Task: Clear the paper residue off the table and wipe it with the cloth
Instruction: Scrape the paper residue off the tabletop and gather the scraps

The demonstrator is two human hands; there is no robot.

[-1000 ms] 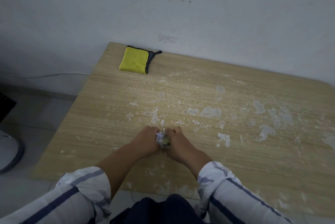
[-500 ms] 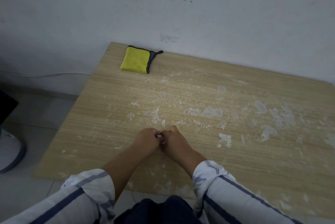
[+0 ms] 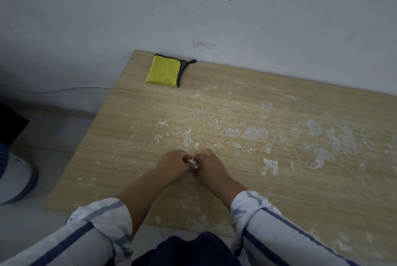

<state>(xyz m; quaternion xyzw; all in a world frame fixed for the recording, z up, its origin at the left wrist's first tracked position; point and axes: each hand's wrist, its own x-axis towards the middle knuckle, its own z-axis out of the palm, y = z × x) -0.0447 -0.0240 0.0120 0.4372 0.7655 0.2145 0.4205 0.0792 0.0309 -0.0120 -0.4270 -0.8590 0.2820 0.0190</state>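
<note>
A small wad of paper residue [image 3: 194, 163] sits pinched between the curled fingers of the left hand [image 3: 174, 163] and right hand [image 3: 211, 165], probably to compact it, low over the streaked desk [image 3: 279, 190], the folded yellow cloth [image 3: 164, 71] untouched at the far corner.

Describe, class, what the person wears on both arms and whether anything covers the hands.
Both arms wear a loose white shirt with dark blue stripes; the left sleeve and right sleeve are rolled up, leaving the forearms uncovered. The left hand and right hand are bare: no gloves, rings or watch visible.
</note>
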